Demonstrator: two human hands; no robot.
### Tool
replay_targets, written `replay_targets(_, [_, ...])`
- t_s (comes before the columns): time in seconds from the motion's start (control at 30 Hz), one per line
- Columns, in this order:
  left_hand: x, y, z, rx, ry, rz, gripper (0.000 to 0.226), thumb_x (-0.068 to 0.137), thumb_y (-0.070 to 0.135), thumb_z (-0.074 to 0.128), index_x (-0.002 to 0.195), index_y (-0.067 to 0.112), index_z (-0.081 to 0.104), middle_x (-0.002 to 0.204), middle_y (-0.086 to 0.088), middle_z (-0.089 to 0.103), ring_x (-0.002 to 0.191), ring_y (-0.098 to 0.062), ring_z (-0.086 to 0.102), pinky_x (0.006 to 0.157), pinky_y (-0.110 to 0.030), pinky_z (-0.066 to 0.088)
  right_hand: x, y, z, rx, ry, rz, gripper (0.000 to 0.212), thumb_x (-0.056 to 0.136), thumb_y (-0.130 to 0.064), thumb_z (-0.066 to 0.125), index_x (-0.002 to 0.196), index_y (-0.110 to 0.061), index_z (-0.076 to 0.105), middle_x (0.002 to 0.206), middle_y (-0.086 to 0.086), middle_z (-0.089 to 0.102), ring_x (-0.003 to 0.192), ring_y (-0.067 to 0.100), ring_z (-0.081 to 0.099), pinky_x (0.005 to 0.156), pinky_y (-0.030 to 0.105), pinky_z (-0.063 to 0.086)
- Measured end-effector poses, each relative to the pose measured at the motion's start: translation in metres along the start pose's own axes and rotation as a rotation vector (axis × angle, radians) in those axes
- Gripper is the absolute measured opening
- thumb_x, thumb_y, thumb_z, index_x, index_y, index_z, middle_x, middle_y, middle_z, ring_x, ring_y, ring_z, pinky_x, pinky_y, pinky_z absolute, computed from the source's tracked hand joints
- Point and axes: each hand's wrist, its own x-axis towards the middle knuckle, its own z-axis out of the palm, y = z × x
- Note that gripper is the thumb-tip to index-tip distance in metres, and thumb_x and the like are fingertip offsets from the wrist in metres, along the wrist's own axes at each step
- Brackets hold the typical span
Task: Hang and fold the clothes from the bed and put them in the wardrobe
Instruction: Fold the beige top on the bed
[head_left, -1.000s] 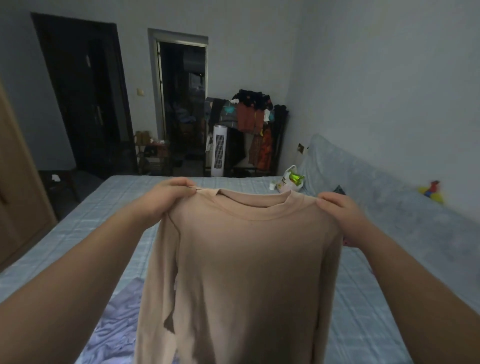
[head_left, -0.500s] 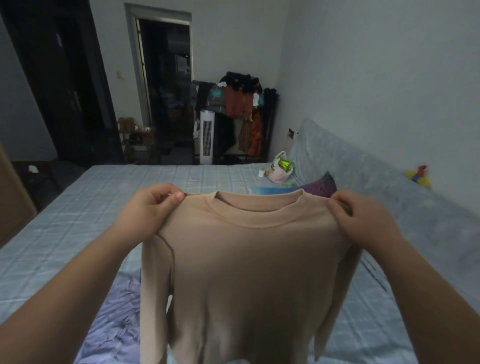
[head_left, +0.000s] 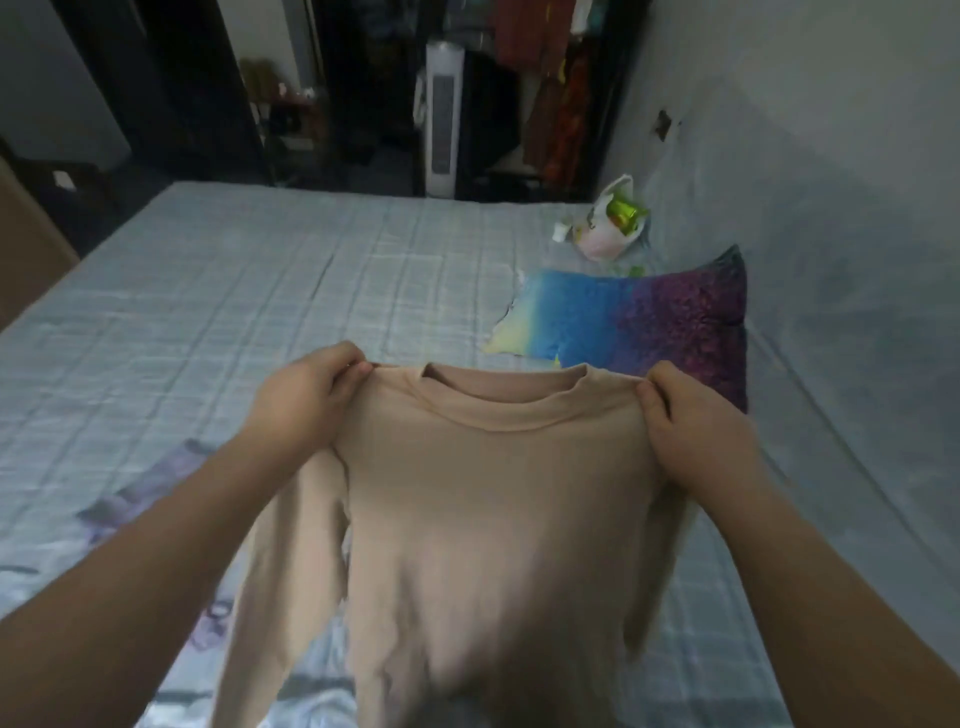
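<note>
Head view: left hand (head_left: 306, 400), right hand (head_left: 696, 431) pinch beige top (head_left: 488, 509) shoulders.

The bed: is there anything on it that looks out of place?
Yes. A plastic bag with a shiny green packet lies on the bed near the far corner by the wall, beyond a colourful pillow. It is not clothing.

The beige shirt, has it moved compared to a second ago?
Yes. The shirt has come down toward the bed: its collar was level with the bed's far edge, and now sits well below it, both hands gripping the shoulders.
</note>
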Motion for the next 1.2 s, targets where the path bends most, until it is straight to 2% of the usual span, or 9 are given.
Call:
replay_targets(0.17, [0.055,-0.033,0.115,0.09,-0.088,-0.17,0.024,0.101,0.037,0.049,0.095,0.016,0.058,0.089,-0.015,0.066,0.086,-0.035,0.063,0.07,-0.041,0.046,0.061,0.05,0.123,0.055,-0.174,0.065,0.029,0.098,-0.047,0.034,0.079,-0.024,0.037,0.073,-0.002,0.052,0.073,0.027,0.055,0.065,0.042,0.048])
replay_targets(0.33, [0.118,-0.096,0.226,0.176,-0.138,-0.29,0.027,0.101,0.046,0.041,0.093,0.022,0.05,0.085,-0.01,0.063,0.083,-0.034,0.061,0.069,-0.038,0.041,0.126,0.087,0.272,0.005,-0.239,0.033,0.024,0.099,-0.042,0.032,0.085,-0.024,0.04,0.085,0.007,0.058,0.081,0.033,0.059,0.064,0.039,0.043])
replay_targets(0.5, [0.169,-0.165,0.329,0.277,-0.138,-0.316,0.028,0.101,0.046,0.038,0.088,0.022,0.046,0.066,0.002,0.05,0.069,-0.03,0.052,0.06,-0.035,0.033,0.175,0.122,0.402,-0.067,-0.217,0.001,0.023,0.101,-0.042,0.032,0.086,-0.025,0.04,0.081,0.005,0.054,0.079,0.034,0.058,0.059,0.036,0.039])
replay_targets(0.67, [0.189,-0.227,0.418,0.365,-0.15,-0.308,0.031,0.098,0.046,0.036,0.087,0.021,0.048,0.061,0.003,0.046,0.062,-0.028,0.047,0.054,-0.033,0.026,0.192,0.145,0.502,-0.158,-0.222,-0.043,0.023,0.101,-0.039,0.033,0.088,-0.023,0.042,0.081,0.004,0.052,0.077,0.033,0.058,0.057,0.033,0.035])
replay_targets(0.8, [0.195,-0.262,0.462,0.398,-0.158,-0.255,0.035,0.096,0.053,0.035,0.086,0.021,0.046,0.06,0.003,0.045,0.063,-0.03,0.053,0.056,-0.033,0.028,0.192,0.152,0.549,-0.28,-0.205,-0.04,0.024,0.1,-0.036,0.039,0.093,-0.016,0.051,0.09,0.013,0.057,0.083,0.038,0.056,0.064,0.043,0.046])
replay_targets(0.9, [0.199,-0.267,0.478,0.412,-0.168,-0.234,0.034,0.097,0.053,0.042,0.089,0.021,0.051,0.076,-0.006,0.059,0.077,-0.034,0.061,0.059,-0.036,0.038,0.186,0.153,0.563,-0.38,-0.204,-0.04,0.022,0.098,-0.034,0.045,0.094,-0.014,0.054,0.094,0.016,0.057,0.089,0.039,0.054,0.073,0.047,0.041])
replay_targets(0.97, [0.202,-0.263,0.479,0.465,-0.17,-0.209,0.034,0.098,0.05,0.047,0.1,0.017,0.055,0.096,-0.011,0.062,0.093,-0.036,0.058,0.073,-0.045,0.046,0.185,0.15,0.562,-0.381,-0.161,-0.024,0.022,0.096,-0.034,0.045,0.098,-0.014,0.054,0.099,0.017,0.056,0.094,0.038,0.053,0.079,0.049,0.04])
replay_targets(1.13, [0.174,-0.234,0.472,0.311,-0.003,0.001,0.041,0.089,0.026,0.048,0.126,0.009,0.055,0.136,-0.016,0.054,0.131,-0.038,0.043,0.108,-0.052,0.036,0.167,0.125,0.545,-0.186,-0.05,-0.181,0.04,0.096,-0.031,0.04,0.131,-0.013,0.048,0.139,0.014,0.048,0.131,0.036,0.043,0.11,0.051,0.033])
replay_targets(1.2, [0.147,-0.217,0.481,0.279,-0.133,0.034,0.056,0.093,0.034,0.043,0.142,0.006,0.047,0.152,-0.016,0.043,0.146,-0.035,0.029,0.118,-0.053,0.025,0.147,0.111,0.547,-0.155,-0.13,-0.253,0.048,0.101,-0.033,0.032,0.142,-0.012,0.042,0.149,0.014,0.043,0.14,0.034,0.037,0.114,0.051,0.03])
